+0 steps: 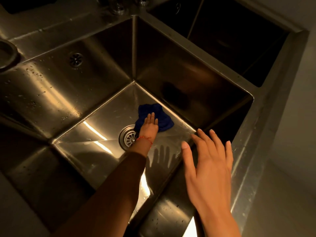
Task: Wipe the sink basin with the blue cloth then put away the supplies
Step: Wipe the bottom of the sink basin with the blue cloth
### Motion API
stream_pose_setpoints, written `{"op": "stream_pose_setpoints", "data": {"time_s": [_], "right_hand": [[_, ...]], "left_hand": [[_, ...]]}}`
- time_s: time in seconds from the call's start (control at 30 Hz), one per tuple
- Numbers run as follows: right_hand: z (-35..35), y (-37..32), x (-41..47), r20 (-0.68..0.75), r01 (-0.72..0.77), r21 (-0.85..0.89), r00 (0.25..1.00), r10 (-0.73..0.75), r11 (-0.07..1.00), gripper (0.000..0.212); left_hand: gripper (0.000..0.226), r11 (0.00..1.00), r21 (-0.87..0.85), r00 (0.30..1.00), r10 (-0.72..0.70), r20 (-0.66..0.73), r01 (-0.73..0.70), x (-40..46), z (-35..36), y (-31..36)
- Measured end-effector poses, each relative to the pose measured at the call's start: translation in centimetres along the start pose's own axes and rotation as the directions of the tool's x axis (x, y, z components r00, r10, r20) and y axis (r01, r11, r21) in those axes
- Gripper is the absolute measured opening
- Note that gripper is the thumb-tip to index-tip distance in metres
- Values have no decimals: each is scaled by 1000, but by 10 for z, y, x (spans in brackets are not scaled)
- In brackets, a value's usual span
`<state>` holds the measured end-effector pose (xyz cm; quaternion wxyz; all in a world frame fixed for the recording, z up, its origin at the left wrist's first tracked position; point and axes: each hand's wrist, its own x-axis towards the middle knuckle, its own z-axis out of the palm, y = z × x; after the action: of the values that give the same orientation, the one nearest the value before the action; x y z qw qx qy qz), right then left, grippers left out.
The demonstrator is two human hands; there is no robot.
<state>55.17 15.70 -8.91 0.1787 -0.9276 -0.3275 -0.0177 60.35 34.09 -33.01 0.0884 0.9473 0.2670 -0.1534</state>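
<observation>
My left hand (150,123) is down at the bottom of the sink basin (95,134), fingers straight and together, pressing flat on the blue cloth (162,117). The cloth is bunched up on the basin floor, just beyond the drain (128,136), its near edge touching the drain's rim, and it lies close to the far right wall. A thin red string (145,138) circles my left wrist, and the arm reaches down over the drain, hiding part of it. My right hand (207,161) is up near the basin's right edge, fingers spread and relaxed, holding nothing; I can't tell whether its fingertips touch the rim. Its shadow falls on the steel floor below. Water drops speckle the left wall, where a small round overflow grille (76,59) sits high up. A second, darker basin (230,40) lies beyond the divider at the upper right.
</observation>
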Motion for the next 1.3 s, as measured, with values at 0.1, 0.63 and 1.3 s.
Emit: {"op": "stream_pose_setpoints", "data": {"time_s": [0.1, 0.63, 1.3], "right_hand": [[1, 0, 0, -7, 2, 1, 1000, -2, 1000, 56], [1, 0, 0, -3, -1, 1, 1000, 1, 1000, 58], [0, 0, 0, 17, -22, 8, 1000, 22, 1000, 60]], "left_hand": [[54, 993, 69, 995, 96, 0, -95, -6, 7, 3], [64, 869, 258, 905, 417, 77, -422, -17, 7, -14], [57, 989, 48, 990, 138, -37, -136, -41, 26, 18]]}}
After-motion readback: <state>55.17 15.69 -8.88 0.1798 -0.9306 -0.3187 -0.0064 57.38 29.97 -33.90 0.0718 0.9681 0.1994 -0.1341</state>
